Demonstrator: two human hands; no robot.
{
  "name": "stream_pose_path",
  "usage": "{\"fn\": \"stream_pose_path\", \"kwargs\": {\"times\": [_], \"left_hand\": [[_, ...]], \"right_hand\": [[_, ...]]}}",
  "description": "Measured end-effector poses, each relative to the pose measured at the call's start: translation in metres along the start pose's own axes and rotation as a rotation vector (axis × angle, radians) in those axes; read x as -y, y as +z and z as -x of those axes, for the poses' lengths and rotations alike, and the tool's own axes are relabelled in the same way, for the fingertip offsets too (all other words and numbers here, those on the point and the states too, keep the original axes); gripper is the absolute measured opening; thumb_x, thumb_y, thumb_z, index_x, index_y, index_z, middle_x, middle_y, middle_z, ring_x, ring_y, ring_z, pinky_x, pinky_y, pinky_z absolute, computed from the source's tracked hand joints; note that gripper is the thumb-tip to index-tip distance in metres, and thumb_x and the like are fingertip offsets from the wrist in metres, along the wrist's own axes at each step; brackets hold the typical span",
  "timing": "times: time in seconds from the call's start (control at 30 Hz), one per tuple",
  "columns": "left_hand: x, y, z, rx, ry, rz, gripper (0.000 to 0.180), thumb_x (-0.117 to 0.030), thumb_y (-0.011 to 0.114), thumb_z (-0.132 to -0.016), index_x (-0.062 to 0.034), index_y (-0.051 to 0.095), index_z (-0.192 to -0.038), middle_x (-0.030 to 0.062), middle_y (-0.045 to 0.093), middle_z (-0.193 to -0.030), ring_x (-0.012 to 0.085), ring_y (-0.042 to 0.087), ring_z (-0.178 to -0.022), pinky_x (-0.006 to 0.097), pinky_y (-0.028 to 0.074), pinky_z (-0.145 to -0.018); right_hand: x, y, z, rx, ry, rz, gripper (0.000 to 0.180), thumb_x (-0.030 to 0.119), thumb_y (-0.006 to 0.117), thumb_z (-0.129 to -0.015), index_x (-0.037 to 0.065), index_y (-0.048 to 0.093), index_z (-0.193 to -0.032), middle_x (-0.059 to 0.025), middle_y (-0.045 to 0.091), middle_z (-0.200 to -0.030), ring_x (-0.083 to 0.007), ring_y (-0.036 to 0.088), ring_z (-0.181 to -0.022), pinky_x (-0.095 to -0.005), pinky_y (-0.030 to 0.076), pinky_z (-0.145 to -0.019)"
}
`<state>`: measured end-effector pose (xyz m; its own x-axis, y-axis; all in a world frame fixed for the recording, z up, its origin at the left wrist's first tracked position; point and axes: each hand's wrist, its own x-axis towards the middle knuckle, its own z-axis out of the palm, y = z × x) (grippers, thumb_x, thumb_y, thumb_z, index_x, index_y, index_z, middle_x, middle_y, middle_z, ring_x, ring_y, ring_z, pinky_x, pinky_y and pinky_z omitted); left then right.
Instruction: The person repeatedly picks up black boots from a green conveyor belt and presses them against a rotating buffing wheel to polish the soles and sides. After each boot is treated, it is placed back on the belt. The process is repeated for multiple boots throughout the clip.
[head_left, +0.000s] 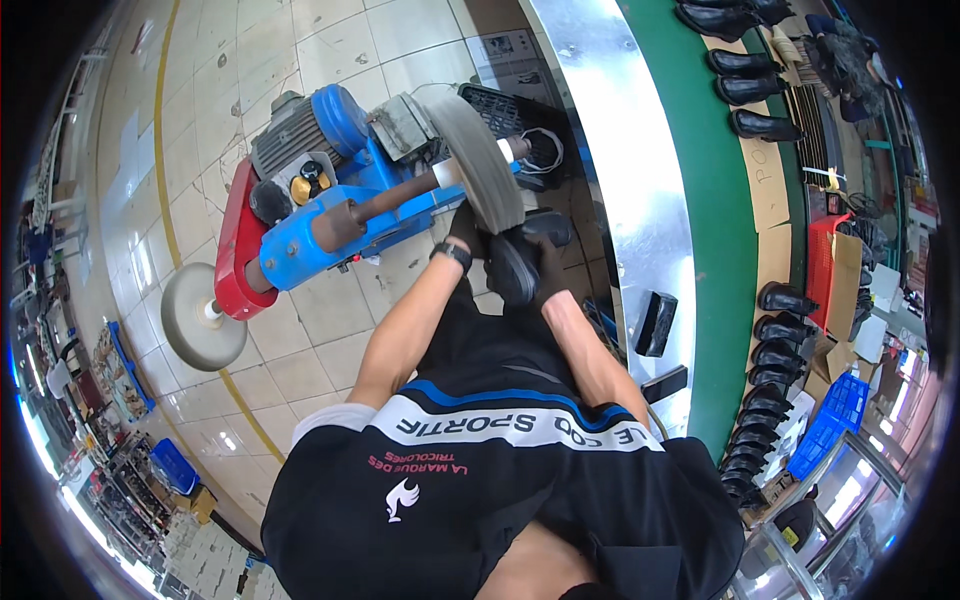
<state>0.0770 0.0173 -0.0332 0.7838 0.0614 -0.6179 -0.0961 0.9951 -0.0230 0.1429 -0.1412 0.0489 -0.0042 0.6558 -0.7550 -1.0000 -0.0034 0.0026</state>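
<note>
A black shoe (513, 270) is held in front of me, below the large grey buffing wheel (478, 165) of a blue polishing machine (300, 245). It lies at or very near the wheel's lower rim; I cannot tell if they touch. My left hand (467, 230), in a dark glove and with a black watch on the wrist, grips the shoe's left side beside the wheel. Dark-gloved too, my right hand (550, 268) closes on its right side. A black rounded piece (548, 228) shows just above that hand; whether it belongs to the same shoe is unclear.
A second, pale wheel (203, 317) sits at the machine's left end, beside a red guard (240, 240). To my right runs a metal-edged bench with a green top (650, 100), a black block (655, 323) on its edge. Several black shoes (765, 124) line its far side.
</note>
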Motion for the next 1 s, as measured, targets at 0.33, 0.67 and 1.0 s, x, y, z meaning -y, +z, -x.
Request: {"fn": "stream_pose_path", "kwargs": {"times": [0.33, 0.67, 1.0], "left_hand": [[0.044, 0.043, 0.124, -0.404, 0.333, -0.104, 0.036, -0.032, 0.044, -0.096, -0.0039, 0.065, -0.103, 0.0128, 0.07, -0.1, 0.0277, 0.065, -0.096, 0.04, 0.051, -0.09], [0.061, 0.051, 0.157, -0.832, 0.55, -0.825, 0.034, -0.011, 0.059, -0.086, 0.002, 0.059, -0.117, 0.0203, 0.065, -0.11, 0.0305, 0.063, -0.102, 0.038, 0.049, -0.09], [0.047, -0.044, 0.059, 0.198, 0.554, -0.97, 0.044, -0.039, 0.047, -0.093, -0.0082, 0.059, -0.123, 0.0098, 0.063, -0.118, 0.0255, 0.058, -0.114, 0.04, 0.046, -0.1]], "right_hand": [[-0.003, 0.066, 0.079, -0.021, 0.12, 0.373, 0.043, 0.032, 0.063, -0.082, 0.0, 0.062, -0.111, -0.017, 0.069, -0.095, -0.0291, 0.069, -0.077, -0.0424, 0.058, -0.065], [0.005, 0.109, 0.147, -0.093, -0.048, 1.946, 0.105, 0.042, 0.079, -0.071, 0.002, 0.021, -0.149, -0.0268, 0.059, -0.121, -0.032, 0.064, -0.106, -0.0352, 0.05, -0.091], [0.004, 0.063, 0.145, -0.034, -0.281, 1.609, 0.093, 0.019, 0.082, -0.07, -0.001, 0.034, -0.147, -0.0217, 0.051, -0.139, -0.0257, 0.057, -0.12, -0.0324, 0.041, -0.103]]}}
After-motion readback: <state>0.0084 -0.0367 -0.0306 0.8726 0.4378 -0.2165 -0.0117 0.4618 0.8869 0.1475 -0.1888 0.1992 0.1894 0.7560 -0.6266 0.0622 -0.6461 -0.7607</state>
